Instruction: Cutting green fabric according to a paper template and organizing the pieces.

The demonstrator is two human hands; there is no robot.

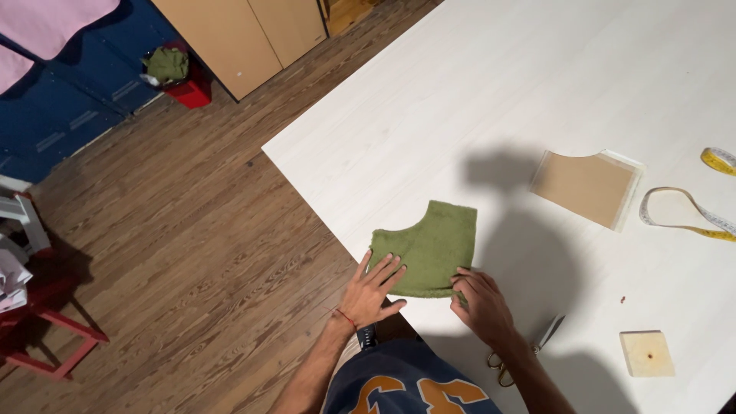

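Observation:
A green piece of terry fabric [433,245], cut with a curved notch on its far left side, lies flat on the white table [537,92] close to the near edge. My left hand [373,293] rests flat with fingers spread on the fabric's near left corner. At the near right corner, my right hand [479,303] pinches the fabric's edge with its fingertips.
A tan cardboard pattern piece [586,187] of a similar shape lies farther right. Beyond it lies a yellow and white tape measure [694,215]. Scissors [529,349] lie under my right forearm, a small wooden block [647,353] to their right. Wood floor and a red bin [188,84] are on the left.

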